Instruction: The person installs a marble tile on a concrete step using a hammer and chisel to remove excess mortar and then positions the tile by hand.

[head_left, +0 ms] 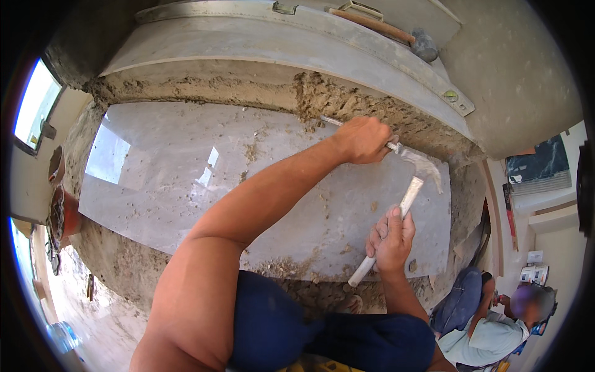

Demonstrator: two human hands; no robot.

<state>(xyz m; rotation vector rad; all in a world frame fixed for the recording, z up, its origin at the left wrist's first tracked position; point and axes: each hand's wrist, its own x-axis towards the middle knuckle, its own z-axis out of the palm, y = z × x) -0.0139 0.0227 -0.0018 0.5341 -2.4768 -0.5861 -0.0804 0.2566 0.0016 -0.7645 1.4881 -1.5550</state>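
My left hand (364,140) is closed round a metal chisel (332,120), whose far end points left at the rough mortar face (334,96) under the upper step. Held by its pale handle, a claw hammer (410,197) is in my right hand (392,239). The hammer's head lies at or very near the chisel's near end; whether they touch I cannot tell. Beneath both hands lies a large glossy grey tile (217,167), strewn with crumbs of mortar, thickest near the chipped spot and along its near edge.
On the tiled upper step (204,40) lie a long level (372,46) and a mallet (424,46) with a wooden handle. A reddish bucket (65,211) stands at the left, a clear water bottle (62,336) lower down. Another person (489,335) sits at the lower right.
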